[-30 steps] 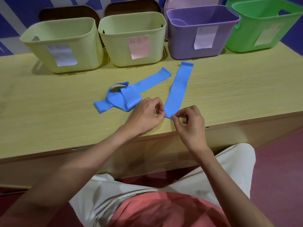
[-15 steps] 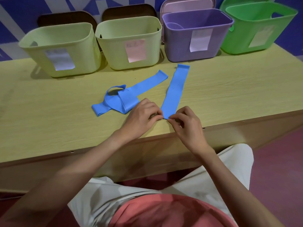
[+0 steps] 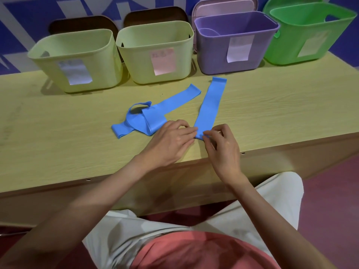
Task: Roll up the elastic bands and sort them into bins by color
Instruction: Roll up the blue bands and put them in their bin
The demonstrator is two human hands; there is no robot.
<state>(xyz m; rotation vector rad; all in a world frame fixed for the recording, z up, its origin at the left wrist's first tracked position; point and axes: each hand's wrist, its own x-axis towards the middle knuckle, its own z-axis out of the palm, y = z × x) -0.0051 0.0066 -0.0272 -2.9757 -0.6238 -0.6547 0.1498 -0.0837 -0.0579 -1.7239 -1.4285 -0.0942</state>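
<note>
Near the front edge of the wooden table [image 3: 58, 136], a straight blue elastic band [image 3: 210, 105] lies flat, its far end pointing toward the purple bin [image 3: 217, 55] and its near end caught between both hands. From the left side, the left hand [image 3: 171, 142] lays its fingertips on that near end, fingers bent and pressing down, while the right hand [image 3: 223, 146] pinches the same end from the right between thumb and curled fingers, so the band runs away from the grip toward the bins. It is a smooth, matte, even-width strip with a slight fold starting at the held end. Just to its left a second blue band [image 3: 153, 117] lies crumpled, one loop standing up and one tail stretched diagonally toward the bins. Along the table's back edge stand two pale yellow-green bins, one with a white label [image 3: 75, 61] and one with a pink label [image 3: 155, 53], then the purple bin and a green bin [image 3: 303, 35].
</note>
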